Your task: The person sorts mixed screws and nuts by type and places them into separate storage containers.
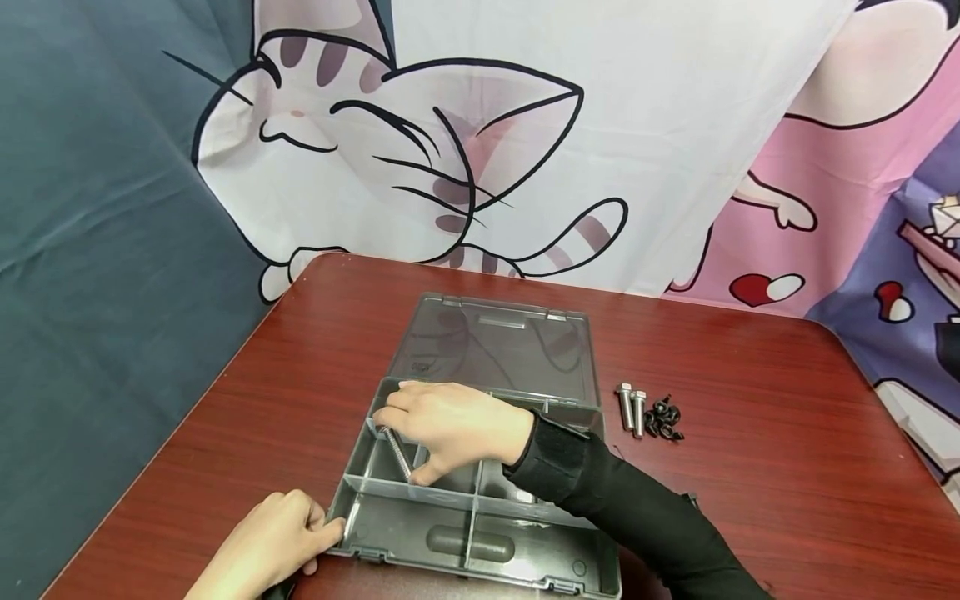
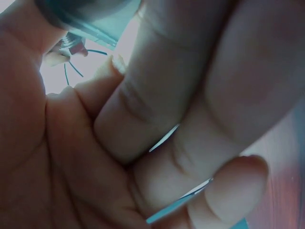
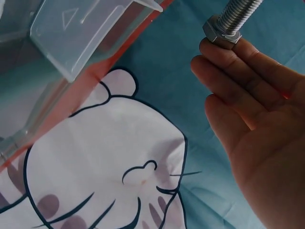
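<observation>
A grey see-through plastic compartment box (image 1: 408, 495) lies on the table, its lid (image 1: 498, 350) swung back flat behind it. Over the back left compartments, my right hand (image 1: 457, 423) pinches a steel hex bolt (image 1: 397, 454) by its ends, between fingers and thumb. The right wrist view shows the bolt's head (image 3: 220, 34) against the fingertips, with the threaded shank running out of the frame. My left hand (image 1: 273, 533) grips the box's front left corner, thumb at the rim and the other fingers curled. Its palm and fingers fill most of the left wrist view.
Right of the box lie two more hex bolts (image 1: 638, 414) and a small pile of black parts (image 1: 663, 418). Dividers split the box into several compartments. A cloth with cat drawings (image 1: 517, 150) hangs behind the reddish-brown table (image 1: 757, 417).
</observation>
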Motion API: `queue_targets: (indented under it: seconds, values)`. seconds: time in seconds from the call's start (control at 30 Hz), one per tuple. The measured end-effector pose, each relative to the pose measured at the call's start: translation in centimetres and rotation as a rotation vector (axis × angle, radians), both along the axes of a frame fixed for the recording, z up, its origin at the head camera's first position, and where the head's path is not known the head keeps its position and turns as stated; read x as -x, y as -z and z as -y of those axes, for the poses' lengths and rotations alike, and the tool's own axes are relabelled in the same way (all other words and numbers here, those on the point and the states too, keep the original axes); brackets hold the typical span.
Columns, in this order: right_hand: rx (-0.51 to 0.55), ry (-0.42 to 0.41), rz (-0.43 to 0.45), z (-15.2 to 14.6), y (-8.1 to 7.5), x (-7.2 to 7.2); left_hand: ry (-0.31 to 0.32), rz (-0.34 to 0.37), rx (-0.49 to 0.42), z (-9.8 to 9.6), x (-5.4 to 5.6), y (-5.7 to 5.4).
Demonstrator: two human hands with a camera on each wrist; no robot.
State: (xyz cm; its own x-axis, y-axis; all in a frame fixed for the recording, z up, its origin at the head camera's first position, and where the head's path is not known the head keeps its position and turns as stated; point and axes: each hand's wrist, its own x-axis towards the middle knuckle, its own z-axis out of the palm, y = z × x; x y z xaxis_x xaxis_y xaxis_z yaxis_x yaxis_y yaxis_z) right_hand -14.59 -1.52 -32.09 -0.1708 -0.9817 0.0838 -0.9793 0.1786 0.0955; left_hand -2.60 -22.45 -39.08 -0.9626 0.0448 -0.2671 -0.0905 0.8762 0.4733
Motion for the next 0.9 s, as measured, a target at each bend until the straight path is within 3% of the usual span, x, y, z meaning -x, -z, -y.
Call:
queue_targets:
  seconds: [0.33,0.67,0.9]
  values:
    - [-0.046,0.025,0.041,1.0,0.6,0.2,0.005,0.019,-0.02,0.1,0.0,0.2]
    - [0.024,0.019,0.137,0.2,0.9,1.1,-0.007,0.054,-0.014,0.0,0.2,0.0]
    - [0.035,-0.007,0.136,0.0,0.8,1.2,0.003,0.053,-0.016,0.1,0.3,0.0]
